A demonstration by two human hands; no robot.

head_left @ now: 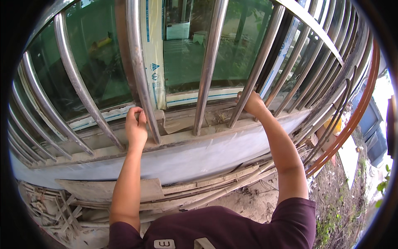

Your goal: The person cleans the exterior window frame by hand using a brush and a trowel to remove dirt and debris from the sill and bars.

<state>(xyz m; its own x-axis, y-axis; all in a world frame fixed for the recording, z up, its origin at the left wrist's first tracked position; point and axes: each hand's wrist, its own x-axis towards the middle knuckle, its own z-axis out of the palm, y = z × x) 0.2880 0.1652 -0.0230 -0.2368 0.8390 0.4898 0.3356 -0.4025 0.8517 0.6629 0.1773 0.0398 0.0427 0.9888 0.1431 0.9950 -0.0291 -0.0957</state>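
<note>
Starting at the left: the left hand is up at the dusty ledge, fingers curled in, just beside a round, shiny metal bar with grimy patches. Can't tell if those fingers are pinching anything. Right by it, a beige scrap with a curled end sits on the ledge, looking thin and stiff. Behind is smooth green-tinted glass in a window frame that's got pale film with blue print on it. Over on the right, the right hand reaches past the bars to the bottom of the frame; its fingertips are partly hidden by a slanting bar, so no idea if they're gripping or just resting.

Stuff around, same direction: broken wood slats and a flat, pale board low on the left, long strips below a smooth greyish wall, then black cables and orange-brown tubing bending down the right side. The bars are what's in the way, standing between the person and the glass.

Counts: one flat board, two bare hands, one bar midway between them. Bars overall? Too crowded at the edges to count.
</note>
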